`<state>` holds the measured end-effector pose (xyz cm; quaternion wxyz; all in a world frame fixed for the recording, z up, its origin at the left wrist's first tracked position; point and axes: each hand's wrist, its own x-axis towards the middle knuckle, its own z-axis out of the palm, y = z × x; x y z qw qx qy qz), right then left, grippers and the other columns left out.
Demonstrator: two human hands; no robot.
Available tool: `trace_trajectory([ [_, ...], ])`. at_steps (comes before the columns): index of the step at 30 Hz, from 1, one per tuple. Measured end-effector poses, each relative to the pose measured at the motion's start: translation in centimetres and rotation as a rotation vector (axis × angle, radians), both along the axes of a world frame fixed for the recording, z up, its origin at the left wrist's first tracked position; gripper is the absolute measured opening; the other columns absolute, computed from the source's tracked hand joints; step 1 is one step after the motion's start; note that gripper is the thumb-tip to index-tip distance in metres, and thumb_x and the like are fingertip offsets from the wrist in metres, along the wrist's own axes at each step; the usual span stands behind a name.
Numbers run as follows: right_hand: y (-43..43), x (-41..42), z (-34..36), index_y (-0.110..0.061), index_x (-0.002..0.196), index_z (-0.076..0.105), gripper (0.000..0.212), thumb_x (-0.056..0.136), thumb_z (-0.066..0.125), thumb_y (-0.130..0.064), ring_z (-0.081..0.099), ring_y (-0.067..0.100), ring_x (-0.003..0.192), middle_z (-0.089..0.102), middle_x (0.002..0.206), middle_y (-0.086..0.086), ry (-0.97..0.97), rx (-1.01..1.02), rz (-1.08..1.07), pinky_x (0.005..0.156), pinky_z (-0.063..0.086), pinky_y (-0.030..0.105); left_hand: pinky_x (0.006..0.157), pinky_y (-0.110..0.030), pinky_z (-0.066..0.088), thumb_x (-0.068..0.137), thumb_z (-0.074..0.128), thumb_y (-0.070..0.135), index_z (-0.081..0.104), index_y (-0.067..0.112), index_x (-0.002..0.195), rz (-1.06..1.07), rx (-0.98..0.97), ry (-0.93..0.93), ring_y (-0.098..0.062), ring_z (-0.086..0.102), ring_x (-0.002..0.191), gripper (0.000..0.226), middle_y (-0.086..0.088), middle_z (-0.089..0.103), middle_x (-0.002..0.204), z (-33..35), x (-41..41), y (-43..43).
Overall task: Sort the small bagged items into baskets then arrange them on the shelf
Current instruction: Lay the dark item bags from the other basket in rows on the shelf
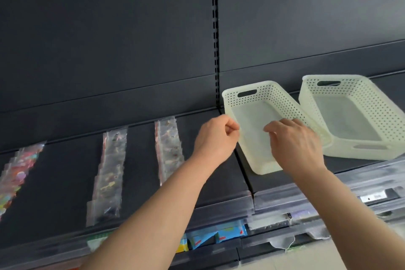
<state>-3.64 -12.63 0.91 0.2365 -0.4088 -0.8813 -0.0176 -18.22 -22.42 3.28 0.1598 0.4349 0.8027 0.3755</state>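
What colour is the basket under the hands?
Pale cream-white basket with perforated walls, clearest in the head view.

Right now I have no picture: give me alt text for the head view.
Both bare hands, left hand and right hand, grip the nearer pale perforated plastic basket, which looks empty, on the dark shelf. A second matching basket sits to its right; three overlapping rows of small clear bagged items lie to the left.
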Motion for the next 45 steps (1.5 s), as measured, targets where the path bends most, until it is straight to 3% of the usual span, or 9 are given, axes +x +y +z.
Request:
trace_trajectory([
  [9,6.3,5.2,0.2,-0.026,0.116,0.063,0.032,0.09,0.052,-0.011,0.055,0.018,0.107,0.064,0.111,-0.006,-0.083,-0.181,-0.086,0.068,0.05,0.032,0.092,-0.034,0.052,0.094,0.056,0.013,0.069,0.023,0.106,-0.16,-0.317,0.08,-0.016,0.061,0.105,0.02,0.006,0.066,0.115,-1.0,5.0,11.1],
  [14,7.2,5.8,-0.5,-0.017,0.114,0.065,0.034,0.086,0.052,-0.003,0.06,0.024,0.097,0.067,0.104,0.002,0.055,-0.202,-0.065,0.06,0.036,0.027,0.097,-0.034,0.046,0.091,0.064,0.02,0.057,0.018,0.129,-0.112,-0.408,-0.019,-0.023,0.056,0.117,0.039,-0.001,0.059,0.13,-3.1,6.5,15.0],
  [17,7.3,6.0,-0.8,-0.015,0.11,0.067,0.032,0.084,0.055,-0.002,0.062,0.025,0.09,0.068,0.098,0.003,0.088,-0.199,-0.044,0.059,0.033,0.026,0.084,-0.029,0.047,0.084,0.069,0.029,0.064,0.017,0.108,-0.122,-0.44,-0.108,-0.023,0.062,0.105,0.027,-0.001,0.068,0.111,-3.5,7.4,16.0],
  [22,7.3,6.2,-0.6,-0.016,0.111,0.066,0.03,0.086,0.054,-0.005,0.062,0.024,0.092,0.068,0.1,0.003,0.094,-0.229,-0.006,0.06,0.039,0.027,0.072,-0.025,0.049,0.087,0.069,0.026,0.06,0.02,0.067,-0.056,-0.34,-0.108,-0.019,0.063,0.077,0.022,-0.001,0.072,0.082,-3.0,7.0,15.7],
  [27,7.5,5.1,0.9,-0.019,0.126,0.055,0.035,0.093,0.047,-0.012,0.06,0.023,0.1,0.063,0.115,0.002,0.117,-0.344,0.051,0.074,0.045,0.029,0.081,-0.041,0.057,0.088,0.069,0.016,0.06,0.023,0.074,0.031,-0.083,-0.193,-0.023,0.068,0.084,0.018,-0.001,0.072,0.08,0.2,4.8,12.6],
  [32,5.6,1.1,3.6,-0.016,0.135,0.048,0.038,0.099,0.044,-0.025,0.056,0.012,0.105,0.061,0.107,-0.009,0.311,-0.651,0.254,0.078,0.033,0.017,0.083,-0.037,0.054,0.091,0.064,0.01,0.061,0.016,0.083,0.013,-0.002,-0.226,-0.014,0.067,0.078,0.011,-0.008,0.074,0.089,3.2,2.7,6.8],
  [36,2.7,-2.4,4.2,-0.02,0.124,0.058,0.032,0.097,0.047,-0.032,0.063,0.01,0.092,0.069,0.098,-0.011,0.28,-0.759,0.367,0.081,0.05,0.029,0.085,-0.046,0.055,0.09,0.064,0.008,0.061,0.016,0.082,0.075,0.021,-0.258,-0.029,0.069,0.08,0.012,-0.01,0.074,0.083,3.2,0.8,2.1],
  [40,-0.9,-5.2,3.5,-0.021,0.084,0.068,0.018,0.093,0.053,-0.027,0.069,0.011,0.073,0.071,0.077,-0.007,0.277,-0.899,0.445,0.075,0.058,0.042,0.073,-0.037,0.056,0.091,0.065,0.011,0.062,0.013,0.091,0.139,0.031,-0.32,-0.012,0.062,0.064,0.004,-0.003,0.07,0.076,2.1,-1.3,-2.6],
  [45,-5.2,-7.6,2.2,-0.017,0.086,0.066,0.014,0.094,0.056,-0.023,0.071,0.014,0.075,0.072,0.087,0.001,0.425,-1.099,0.41,0.07,0.06,0.033,0.063,-0.024,0.054,0.088,0.069,0.011,0.064,0.011,0.088,0.305,0.057,-0.479,-0.014,0.063,0.073,0.005,-0.005,0.069,0.083,0.5,-3.5,-7.6],
])
